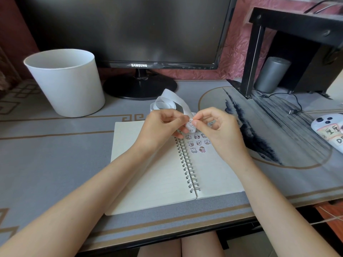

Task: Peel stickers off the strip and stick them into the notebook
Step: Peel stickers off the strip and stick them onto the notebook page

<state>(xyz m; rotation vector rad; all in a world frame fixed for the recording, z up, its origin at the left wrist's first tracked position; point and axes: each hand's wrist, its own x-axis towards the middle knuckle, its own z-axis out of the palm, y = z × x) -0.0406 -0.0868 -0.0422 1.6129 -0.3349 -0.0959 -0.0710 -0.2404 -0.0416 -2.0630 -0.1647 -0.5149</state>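
An open spiral notebook [157, 173] lies on the desk, with several small cartoon stickers [197, 144] stuck near the top of its right page. Above the spine, my left hand [163, 127] holds a white sticker strip [170, 102] whose loose end curls back toward the monitor. My right hand [213, 127] pinches at a sticker on the strip's near end with thumb and forefinger. Both hands hover just over the notebook's top edge and hide part of the sticker rows.
A white bucket [68, 82] stands at the back left. A dark Samsung monitor [130, 34] sits behind the notebook. At the right are a black stand [254, 58], a grey cylinder [271, 75], a USB cable [295, 110] and a phone [328, 130].
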